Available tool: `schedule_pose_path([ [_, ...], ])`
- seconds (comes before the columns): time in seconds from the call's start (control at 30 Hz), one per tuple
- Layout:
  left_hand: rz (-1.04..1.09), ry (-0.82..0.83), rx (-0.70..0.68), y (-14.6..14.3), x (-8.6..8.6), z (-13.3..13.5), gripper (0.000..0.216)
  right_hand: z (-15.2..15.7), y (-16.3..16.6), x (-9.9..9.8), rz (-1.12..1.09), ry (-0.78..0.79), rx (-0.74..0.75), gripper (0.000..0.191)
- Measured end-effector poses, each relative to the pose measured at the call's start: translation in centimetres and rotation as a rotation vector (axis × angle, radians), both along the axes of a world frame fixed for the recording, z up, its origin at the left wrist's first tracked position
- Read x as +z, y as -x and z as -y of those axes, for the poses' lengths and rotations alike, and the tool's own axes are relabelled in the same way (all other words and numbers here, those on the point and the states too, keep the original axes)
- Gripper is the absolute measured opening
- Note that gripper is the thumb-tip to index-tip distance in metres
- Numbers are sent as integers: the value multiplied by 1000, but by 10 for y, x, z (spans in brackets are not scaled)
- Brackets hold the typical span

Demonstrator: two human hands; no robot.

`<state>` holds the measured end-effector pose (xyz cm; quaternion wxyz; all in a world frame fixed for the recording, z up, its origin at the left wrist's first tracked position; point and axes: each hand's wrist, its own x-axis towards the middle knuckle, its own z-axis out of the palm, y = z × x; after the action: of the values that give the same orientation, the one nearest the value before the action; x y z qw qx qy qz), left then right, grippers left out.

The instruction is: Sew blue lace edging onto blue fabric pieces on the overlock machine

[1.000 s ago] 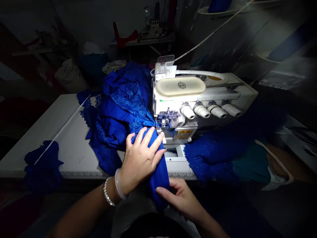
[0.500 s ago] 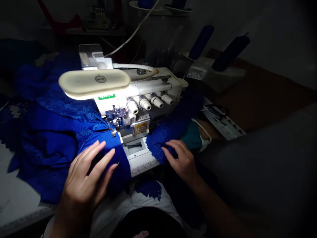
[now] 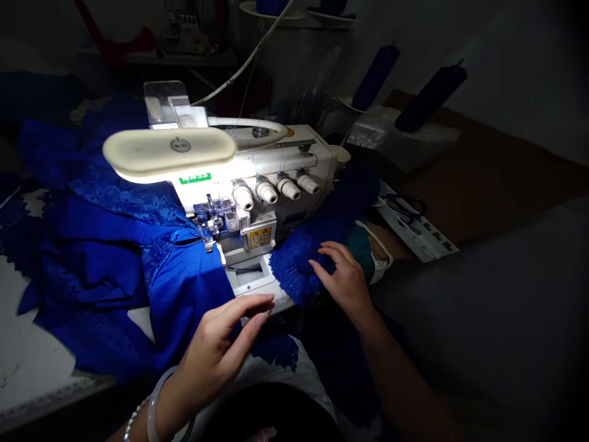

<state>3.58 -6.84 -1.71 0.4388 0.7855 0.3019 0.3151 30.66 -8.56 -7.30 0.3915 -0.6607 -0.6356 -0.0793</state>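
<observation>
Background: We observe a dim workshop. At the upper left of the frame, a second overlock machine (image 3: 184,37) stands on a rear worktop (image 3: 156,59), beside a red cloth piece (image 3: 115,43).

Machine: We find a white overlock sewing machine (image 3: 280,175) at centre, on the main worktop (image 3: 32,350). Its cream lamp head (image 3: 168,150) lights the area around the presser foot (image 3: 207,230).

Blue garment: We locate the royal-blue garment (image 3: 184,294) left of centre, heaped on the main worktop. Its edge runs up to the presser foot, and its lace panel (image 3: 124,199) lies behind, at the left of the machine.

Blue lace: We see a mass of blue lace fabric (image 3: 313,258) right of the machine, along the worktop edge.

Left hand: We note the left hand (image 3: 211,356) at lower centre, just over the garment's edge. Its grip is spread and pinches nothing, with the fingers (image 3: 253,307) extended toward the machine base. A bangle (image 3: 154,417) and a beaded bracelet (image 3: 135,420) circle the wrist.

Right hand: We note the right hand (image 3: 347,282) right of centre. Its grip is loosely curved and not pinching, with the fingertips (image 3: 317,265) on the blue lace fabric.

Right side: We see scissors (image 3: 402,205) on a white plate (image 3: 418,230), and two dark-blue thread cones (image 3: 375,77) (image 3: 430,98) above them.
</observation>
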Motion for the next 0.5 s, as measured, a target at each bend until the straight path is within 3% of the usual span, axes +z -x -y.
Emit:
schedule_pose_path([
  [0.17, 1, 184, -38, -4, 0, 0, 24, 0, -4, -8, -4, -85, -34, 13],
  [0.33, 109, 480, -75, -18, -2, -8, 39, 6, 2, 24, -58, -159, -16, 14],
  [0.4, 188, 689, -168, -34, -2, -14, 47, 16, 20, 44, -59, -127, 96, 18],
  [0.5, 278, 1035, -282, -61, 0, -24, 48, 40, 64, 56, -30, 15, 461, 23],
])
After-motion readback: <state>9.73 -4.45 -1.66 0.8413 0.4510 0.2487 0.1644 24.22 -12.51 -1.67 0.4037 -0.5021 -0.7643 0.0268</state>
